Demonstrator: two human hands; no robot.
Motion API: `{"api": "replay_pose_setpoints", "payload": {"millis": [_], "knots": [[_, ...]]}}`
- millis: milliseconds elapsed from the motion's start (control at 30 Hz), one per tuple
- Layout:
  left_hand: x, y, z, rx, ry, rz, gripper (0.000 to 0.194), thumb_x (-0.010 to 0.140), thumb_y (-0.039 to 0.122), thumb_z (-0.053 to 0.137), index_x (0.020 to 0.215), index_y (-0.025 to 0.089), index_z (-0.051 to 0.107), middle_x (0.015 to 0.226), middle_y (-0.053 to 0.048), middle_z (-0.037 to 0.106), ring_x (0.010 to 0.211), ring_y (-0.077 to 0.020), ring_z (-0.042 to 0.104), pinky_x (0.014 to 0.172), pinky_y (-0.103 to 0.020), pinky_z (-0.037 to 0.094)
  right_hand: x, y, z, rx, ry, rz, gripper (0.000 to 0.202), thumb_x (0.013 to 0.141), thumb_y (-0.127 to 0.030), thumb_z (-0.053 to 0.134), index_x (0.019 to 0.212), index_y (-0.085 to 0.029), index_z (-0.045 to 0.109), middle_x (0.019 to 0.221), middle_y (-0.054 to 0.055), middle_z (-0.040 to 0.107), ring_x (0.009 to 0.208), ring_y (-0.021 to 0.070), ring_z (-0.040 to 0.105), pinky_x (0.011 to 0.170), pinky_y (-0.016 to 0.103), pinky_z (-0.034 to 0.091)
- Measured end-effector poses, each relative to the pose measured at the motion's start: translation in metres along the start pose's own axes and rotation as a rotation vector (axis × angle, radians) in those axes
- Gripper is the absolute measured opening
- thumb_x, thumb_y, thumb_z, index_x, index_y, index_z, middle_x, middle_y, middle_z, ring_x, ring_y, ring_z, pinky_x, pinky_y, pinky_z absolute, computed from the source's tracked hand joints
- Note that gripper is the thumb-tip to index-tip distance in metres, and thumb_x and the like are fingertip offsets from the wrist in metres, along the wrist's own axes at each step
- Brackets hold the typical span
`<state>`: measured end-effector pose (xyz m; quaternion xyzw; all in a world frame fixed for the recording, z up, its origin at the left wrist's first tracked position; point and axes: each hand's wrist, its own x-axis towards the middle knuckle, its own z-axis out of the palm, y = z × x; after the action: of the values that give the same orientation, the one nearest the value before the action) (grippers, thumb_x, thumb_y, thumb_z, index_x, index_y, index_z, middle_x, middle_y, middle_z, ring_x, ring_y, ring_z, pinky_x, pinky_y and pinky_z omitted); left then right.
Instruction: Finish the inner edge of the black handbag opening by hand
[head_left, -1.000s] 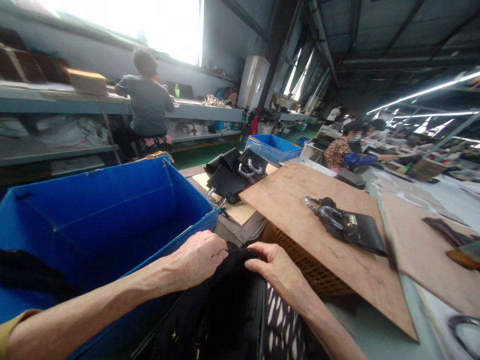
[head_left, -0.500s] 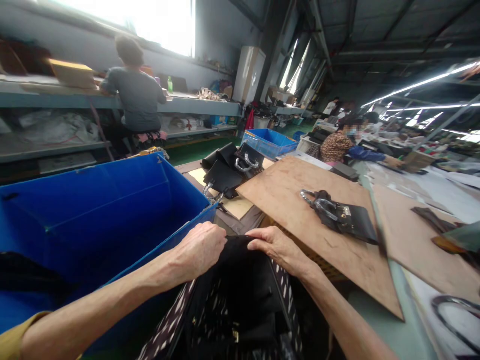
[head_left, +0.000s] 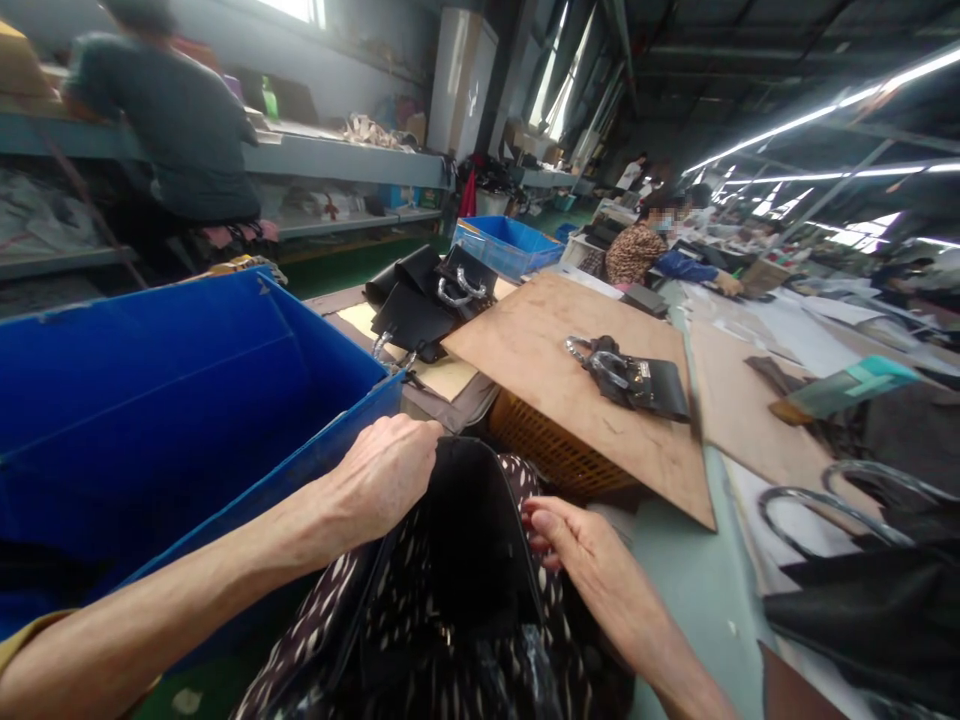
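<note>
Head view, workshop bench. The left hand (head_left: 379, 478) is closed over the upper left edge of a black handbag (head_left: 469, 540), fingers curled down on the rim and pinching it. The right hand (head_left: 592, 560) lies at the bag's right edge, fingers bent and loosely curled, tips touching the dotted lining (head_left: 559, 600) that is turned out along that side; whether they actually pinch the fabric cannot be told. The handbag stands in front of the person, low in the frame between both forearms, mouth held open, dark interior showing. The spotted lining spills around it to left and right.

Just left of the bag, touching the left wrist area, is a large blue plastic bin (head_left: 225, 400). Behind the bag is a brown woven basket (head_left: 555, 450), with a plywood board (head_left: 547, 350) lying across its top. On the board rests a small black bag with metal chain handle (head_left: 630, 375). Further back, left of the board, is a pile of black bags with silver handles (head_left: 431, 300) on a cardboard sheet. Beyond that stands a second blue crate (head_left: 510, 245).

At the right edge, near the person, another black bag with curved metal handles (head_left: 862, 590) lies on the table (head_left: 697, 590). A person in a grey shirt (head_left: 176, 120) sits at the far left shelving, back turned. Another person in a patterned top (head_left: 645, 255) works at the far end of the bench.
</note>
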<state>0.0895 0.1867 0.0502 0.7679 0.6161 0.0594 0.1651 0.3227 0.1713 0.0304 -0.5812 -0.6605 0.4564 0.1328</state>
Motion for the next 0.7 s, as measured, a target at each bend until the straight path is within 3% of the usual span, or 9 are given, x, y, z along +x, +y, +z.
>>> {"api": "replay_pose_setpoints", "payload": {"millis": [133,233,333,567,700], "knots": [[0.0,0.007,-0.003,-0.003,-0.013,-0.018,0.017,0.075,0.016,0.037,0.066,0.017,0.051,0.057,-0.002,0.054,0.048,-0.0119,0.048,0.047,-0.024,0.021,-0.02,-0.001,0.017,-0.31,0.114,0.032,0.025,0.078,-0.045,0.053,0.09,-0.025,0.059,0.093,0.004,0.06,0.086,0.0233,0.055,0.074,0.031,0.041],[0.001,0.005,0.0,-0.007,0.021,0.015,0.017,0.076,0.017,0.036,0.068,0.017,0.052,0.058,-0.002,0.055,0.049,-0.0117,0.047,0.048,-0.025,0.022,-0.022,-0.001,0.03,-0.454,0.166,0.051,0.022,0.083,-0.04,0.045,0.076,-0.022,0.055,0.086,0.005,0.056,0.077,0.0218,0.055,0.068,0.032,0.04],[0.001,-0.003,0.004,-0.037,0.032,0.041,0.016,0.077,0.02,0.037,0.071,0.017,0.052,0.056,0.0,0.051,0.048,-0.0105,0.043,0.048,-0.024,0.022,-0.02,0.005,0.034,-0.443,0.224,-0.016,0.028,0.089,-0.034,0.035,0.068,-0.02,0.049,0.081,0.005,0.052,0.069,0.0184,0.053,0.065,0.03,0.038],[-0.001,-0.02,-0.001,-0.075,0.078,0.07,0.016,0.077,0.017,0.037,0.067,0.018,0.05,0.052,0.003,0.042,0.045,-0.0084,0.036,0.048,-0.022,0.023,-0.017,0.015,0.028,-0.28,0.252,-0.192,0.033,0.091,-0.031,0.034,0.061,-0.02,0.04,0.072,0.0,0.047,0.065,0.0128,0.05,0.061,0.024,0.036],[-0.002,-0.018,-0.004,-0.096,0.026,0.063,0.018,0.078,0.018,0.038,0.065,0.018,0.05,0.05,0.003,0.041,0.045,-0.0087,0.036,0.047,-0.022,0.023,-0.012,0.027,0.026,-0.364,0.225,-0.291,0.03,0.092,-0.032,0.03,0.07,-0.021,0.047,0.077,0.0,0.051,0.067,0.0121,0.054,0.063,0.022,0.04]]}}
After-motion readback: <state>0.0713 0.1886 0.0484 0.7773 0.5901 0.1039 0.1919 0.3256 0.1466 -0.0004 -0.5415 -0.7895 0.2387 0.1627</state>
